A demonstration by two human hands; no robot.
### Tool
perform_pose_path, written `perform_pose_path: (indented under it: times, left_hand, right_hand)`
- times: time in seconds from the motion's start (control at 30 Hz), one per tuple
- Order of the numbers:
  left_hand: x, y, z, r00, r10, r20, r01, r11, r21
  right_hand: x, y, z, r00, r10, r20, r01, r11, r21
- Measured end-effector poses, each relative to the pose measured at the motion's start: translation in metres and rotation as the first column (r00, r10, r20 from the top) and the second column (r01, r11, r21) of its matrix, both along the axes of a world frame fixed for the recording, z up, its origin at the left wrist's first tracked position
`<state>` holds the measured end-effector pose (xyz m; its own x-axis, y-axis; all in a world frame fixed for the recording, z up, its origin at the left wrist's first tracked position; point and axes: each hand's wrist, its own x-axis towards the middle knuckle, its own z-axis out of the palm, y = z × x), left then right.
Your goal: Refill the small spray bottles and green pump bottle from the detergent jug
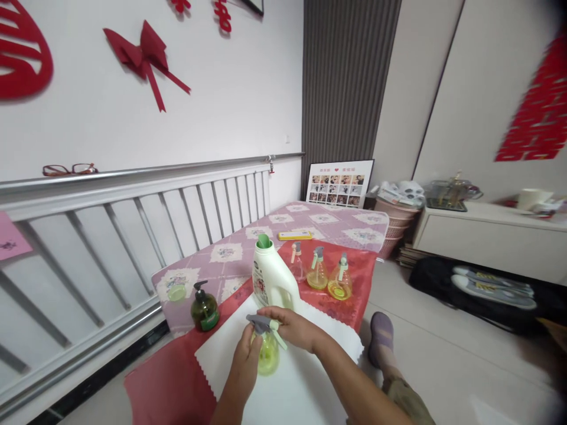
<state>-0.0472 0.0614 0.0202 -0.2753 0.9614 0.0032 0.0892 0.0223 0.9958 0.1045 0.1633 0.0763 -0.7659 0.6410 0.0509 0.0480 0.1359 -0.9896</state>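
Observation:
Upright on the white mat (292, 386) stands a clear spray bottle (268, 357) with yellow-green liquid and a grey and pale green spray head (262, 323). Wrapped round its near left side, just under the head, is my left hand (245, 354). My right hand (287, 323) grips the spray head from the right, its fingers partly hidden behind it. Directly behind my hands is a large white jug (270, 280) with a handle and an uncapped mouth, green inside. A dark green pump bottle (205, 310) sits to the left.
Three more spray bottles (317, 273) stand on the red cloth (358, 260) behind right. A pale green cap (176, 292) lies on the flowered tablecloth (225, 254), near a yellow-edged box (295, 235). A white radiator (133, 230) runs along the left.

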Motion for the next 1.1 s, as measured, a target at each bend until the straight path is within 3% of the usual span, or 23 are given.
perform_pose_path:
  times: [0.17,0.3,0.67,0.9,1.1]
  left_hand:
    - [0.001,0.0,0.001,0.999,-0.025,-0.024,0.025,1.0,0.013]
    - [0.004,0.002,-0.001,1.0,-0.002,-0.007,0.003,0.999,0.038]
    - [0.022,0.003,-0.019,0.989,0.151,0.005,-0.15,0.981,0.126]
    - [0.018,0.001,-0.022,0.992,0.128,-0.021,-0.123,0.981,0.152]
    - [0.018,0.004,-0.032,0.982,0.171,-0.082,-0.15,0.964,0.218]
  right_hand:
    - [-0.005,-0.004,0.016,0.995,0.099,0.032,-0.1,0.994,0.046]
    - [-0.008,-0.011,0.018,0.997,0.073,0.034,-0.076,0.991,0.113]
    - [-0.011,-0.029,-0.002,0.996,-0.085,-0.013,0.086,0.984,0.158]
    - [-0.018,-0.031,-0.022,0.976,-0.215,-0.021,0.216,0.967,0.136]
    - [-0.025,-0.044,-0.021,0.934,-0.358,0.0,0.356,0.928,0.106]
